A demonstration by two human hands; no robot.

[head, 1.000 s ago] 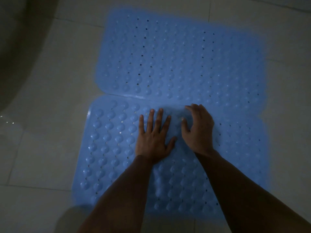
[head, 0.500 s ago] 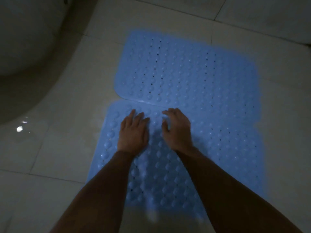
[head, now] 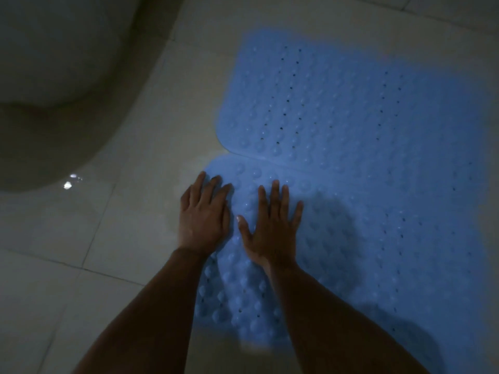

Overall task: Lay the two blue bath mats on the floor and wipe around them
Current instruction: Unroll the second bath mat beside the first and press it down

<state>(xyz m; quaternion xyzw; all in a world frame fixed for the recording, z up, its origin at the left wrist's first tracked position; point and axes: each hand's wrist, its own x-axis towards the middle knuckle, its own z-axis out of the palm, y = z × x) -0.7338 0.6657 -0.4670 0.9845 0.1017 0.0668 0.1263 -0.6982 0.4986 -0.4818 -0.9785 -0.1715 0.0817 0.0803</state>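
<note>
Two blue bath mats with bumps and small holes lie flat on the tiled floor, edge to edge. The far mat (head: 337,103) fills the upper right of the head view. The near mat (head: 378,238) lies below it, and both my hands rest on its left part. My left hand (head: 205,214) lies flat at the mat's left edge, fingers straight and close together. My right hand (head: 272,222) presses flat on the mat beside it, fingers spread. My forearms hide part of the near mat's lower left.
A large white rounded fixture (head: 48,49) stands at the upper left, with a dark shadow under it. The pale floor tiles (head: 94,252) to the left shine with a wet glint near the fixture. The light is dim.
Both hands have slid left across the near mat toward its left edge. My right hand's curled fingers have straightened and spread. The view has swung left, showing more of the white fixture.
</note>
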